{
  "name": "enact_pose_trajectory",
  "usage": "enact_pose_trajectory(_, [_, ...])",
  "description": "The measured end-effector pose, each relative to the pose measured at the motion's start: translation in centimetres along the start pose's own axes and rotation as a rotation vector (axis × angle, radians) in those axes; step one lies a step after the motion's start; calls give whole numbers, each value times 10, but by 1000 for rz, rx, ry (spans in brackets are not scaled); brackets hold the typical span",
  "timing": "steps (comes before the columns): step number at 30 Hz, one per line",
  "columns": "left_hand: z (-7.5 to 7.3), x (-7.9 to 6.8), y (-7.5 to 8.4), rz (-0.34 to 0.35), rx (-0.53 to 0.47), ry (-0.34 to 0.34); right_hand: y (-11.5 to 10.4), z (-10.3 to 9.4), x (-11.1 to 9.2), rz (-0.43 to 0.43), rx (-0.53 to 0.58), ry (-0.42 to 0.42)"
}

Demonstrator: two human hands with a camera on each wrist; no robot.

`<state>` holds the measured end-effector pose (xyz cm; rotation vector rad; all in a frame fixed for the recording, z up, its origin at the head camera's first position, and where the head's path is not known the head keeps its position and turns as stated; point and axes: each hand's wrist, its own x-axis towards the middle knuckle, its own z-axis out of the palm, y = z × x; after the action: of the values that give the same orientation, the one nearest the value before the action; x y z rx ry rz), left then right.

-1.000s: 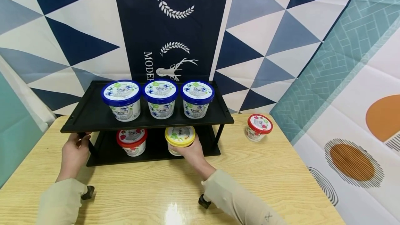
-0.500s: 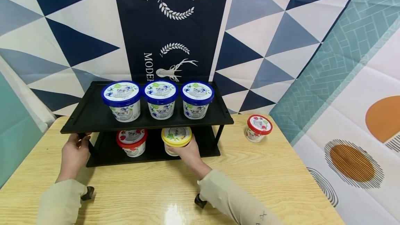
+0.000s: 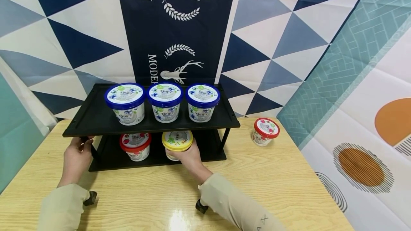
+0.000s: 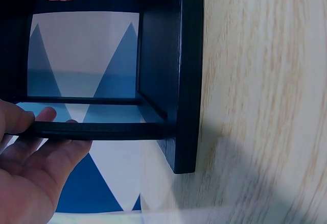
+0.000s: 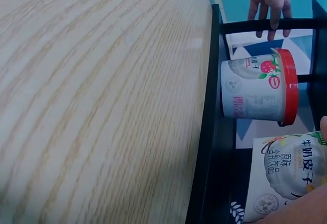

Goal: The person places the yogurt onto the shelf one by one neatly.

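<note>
My right hand grips a yellow-lidded tub from its right side, on the lower tier of a black two-tier shelf. Left of that tub stands a red-lidded tub, with a gap between them; its strawberry label shows in the right wrist view. At the shelf's left front, my left hand holds the upright post, thumb on one side and fingers on the other, as the left wrist view shows with the post. The upper tier hides part of the lower one.
Three blue-lidded tubs stand in a row on the upper tier. Another red-lidded tub sits on the wooden table, right of the shelf. A patterned cloth hangs close behind.
My right hand has moved the yellow-lidded tub a little to the left along the lower tier, closer to the red-lidded one. My left hand has stayed on the post.
</note>
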<state>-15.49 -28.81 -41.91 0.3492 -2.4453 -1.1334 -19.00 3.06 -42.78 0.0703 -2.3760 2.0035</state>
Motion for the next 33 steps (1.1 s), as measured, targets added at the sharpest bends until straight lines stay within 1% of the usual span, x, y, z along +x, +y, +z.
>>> enact_pose_trajectory(2, [0,0,0,1,6,1,-10,-1,-6,5,3,-3])
enact_pose_trajectory(6, [0,1,-1,-2,10,2,-9,1,-6,12,19,-16])
enact_pose_trajectory(7, [0,1,-1,-3,10,2,-7,1,-5,3,15,-14])
enact_pose_trajectory(9, [1,0,-1,-8,9,-1,5,4,2,-3,17,-11])
enact_pose_trajectory(10, [1,0,-1,-11,7,-3,6,5,2,-8,14,-7])
enact_pose_trajectory(18, [0,-2,-2,-22,12,1,10,8,3,5,-17,7])
enact_pose_trajectory(21, [0,-1,-1,-16,18,-2,10,9,4,7,-18,12])
enact_pose_trajectory(27, [-1,0,1,3,-1,2,8,11,5,-4,-20,14])
enact_pose_trajectory(33, [-1,0,1,5,-9,1,10,14,6,0,-18,14])
